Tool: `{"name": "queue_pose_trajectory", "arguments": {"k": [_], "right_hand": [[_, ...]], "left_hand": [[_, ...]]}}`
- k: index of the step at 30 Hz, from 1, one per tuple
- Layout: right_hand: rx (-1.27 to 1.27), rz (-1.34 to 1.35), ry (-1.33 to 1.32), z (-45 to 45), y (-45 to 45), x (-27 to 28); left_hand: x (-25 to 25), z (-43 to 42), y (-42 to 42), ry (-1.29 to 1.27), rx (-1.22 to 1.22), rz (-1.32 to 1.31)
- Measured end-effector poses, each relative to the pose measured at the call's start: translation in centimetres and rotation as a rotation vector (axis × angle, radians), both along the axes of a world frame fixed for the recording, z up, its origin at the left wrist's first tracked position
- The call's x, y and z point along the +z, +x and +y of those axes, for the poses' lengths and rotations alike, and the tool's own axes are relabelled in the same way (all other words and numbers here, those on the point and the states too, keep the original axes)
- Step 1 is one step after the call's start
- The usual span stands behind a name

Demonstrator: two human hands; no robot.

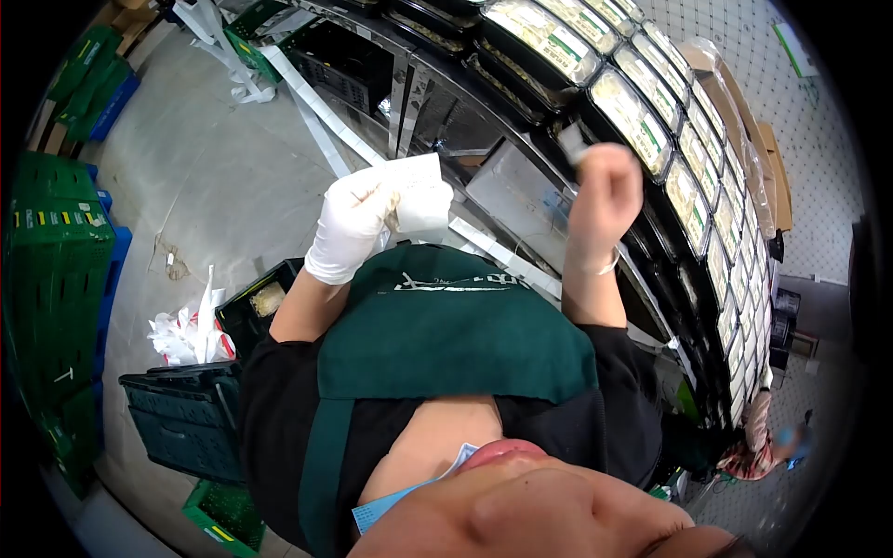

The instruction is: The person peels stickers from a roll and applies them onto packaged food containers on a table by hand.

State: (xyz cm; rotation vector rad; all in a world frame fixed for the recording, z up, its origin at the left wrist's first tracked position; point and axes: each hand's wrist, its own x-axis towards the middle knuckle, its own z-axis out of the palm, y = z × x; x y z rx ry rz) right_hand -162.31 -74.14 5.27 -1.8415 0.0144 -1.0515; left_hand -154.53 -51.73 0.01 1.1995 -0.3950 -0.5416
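Note:
My left hand (349, 223), in a white glove, is closed on a strip of white labels (423, 200) in front of my green apron. My right hand (606, 200) is bare and slightly blurred, raised beside stacked black trays with clear lids (633, 121). Its fingers are pinched together, and a small pale label (571, 141) shows at their tips, smeared by motion. Printed labels mark the lids of the trays. Long white strips (321, 112) run behind my hands.
Green crates (60, 251) are stacked on blue pallets at the left. Dark crates (181, 418) and a white plastic bag (191, 330) stand on the floor. A cardboard box (735, 121) sits behind the tray stacks. Another person (755, 442) is at the far right.

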Motion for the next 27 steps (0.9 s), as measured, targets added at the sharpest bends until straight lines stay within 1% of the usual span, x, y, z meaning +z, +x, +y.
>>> {"name": "queue_pose_trajectory", "arguments": {"k": [1, 2, 3, 4, 5, 7, 8, 10, 11, 12, 13, 14, 15, 16, 17, 18, 19, 21, 22, 23, 25, 26, 27], "right_hand": [[0.118, -0.043, -0.446, 1.0, -0.4, -0.6], [0.19, -0.184, -0.77, 2.7, -0.1, -1.0], [0.201, -0.166, -0.944, 4.1, -0.6, -2.0], [0.205, -0.16, -1.055, 4.6, 0.0, -2.7], [0.182, -0.143, -1.047, 4.9, 0.6, -3.7], [0.144, -0.123, -1.09, 4.9, 1.1, -4.1], [0.142, -0.121, -1.088, 4.8, 1.2, -3.7], [0.369, 0.035, -0.887, 4.2, 1.0, -2.0], [0.432, 0.103, -0.765, 3.0, 0.8, -1.0], [0.355, 0.085, -0.63, 1.9, 0.7, -0.8], [0.27, 0.064, -0.497, 0.8, 0.7, -0.7], [0.197, 0.095, -0.425, 0.5, 1.2, -0.2], [0.211, 0.219, -0.37, 0.5, 1.3, 0.2], [0.317, 0.317, -0.347, 0.4, 1.0, 0.0], [0.412, 0.413, -0.323, -0.1, 0.5, -0.5], [0.407, 0.408, -0.298, -0.6, -0.1, -1.1], [0.409, 0.402, -0.269, -1.4, -0.7, -1.6], [0.359, 0.475, -0.176, -3.6, -2.0, -1.7], [0.366, 0.506, -0.073, -4.8, -2.7, -1.8], [0.344, 0.499, -0.066, -5.8, -3.7, -1.6], [0.358, 0.534, -0.022, -7.7, -5.7, -1.2], [0.28, 0.466, -0.022, -8.5, -6.5, -1.8], [0.267, 0.46, -0.017, -9.6, -7.3, -2.2]], "left_hand": [[-1.3, 0.1, 0.3, 0.039, 0.044, -0.02], [-1.0, -0.3, -0.1, 0.048, 0.044, -0.021], [-0.6, -1.3, -0.5, -0.082, 0.057, 0.127], [-0.2, -2.1, -0.5, -0.216, 0.069, 0.272], [0.0, -2.4, -0.4, -0.216, 0.062, 0.265], [0.3, -2.6, -0.3, -0.233, 0.104, 0.28], [0.0, -2.6, -0.2, -0.23, 0.102, 0.281], [-1.1, -2.6, 0.2, -0.125, 0.121, 0.147], [-1.3, -2.7, 0.3, -0.076, 0.122, 0.078], [-0.8, -2.9, 0.3, 0.026, 0.071, 0.032], [-1.0, -3.1, 0.1, 0.023, 0.039, 0.03], [-1.3, -3.4, 0.0, 0.1, 0.004, -0.101], [-1.4, -3.8, -0.1, 0.169, -0.04, -0.239], [-1.1, -4.7, -0.2, 0.163, -0.006, -0.448], [-0.6, -5.1, -0.4, 0.22, -0.042, -0.461], [0.9, -5.9, -1.1, 0.299, -0.052, -0.319], [-0.3, -6.2, -0.6, 0.363, -0.086, -0.365], [-0.1, -8.9, -1.8, 0.084, -0.092, -0.172], [2.9, -11.5, -3.1, -0.078, -0.204, -0.205], [4.5, -13.3, -4.8, -0.085, -0.155, -0.195], [2.1, -15.4, -5.0, 0.061, -0.229, -0.17], [1.4, -16.9, -5.7, 0.026, -0.195, -0.161], [1.0, -18.4, -6.4, 0.123, -0.143, -0.184]]}}
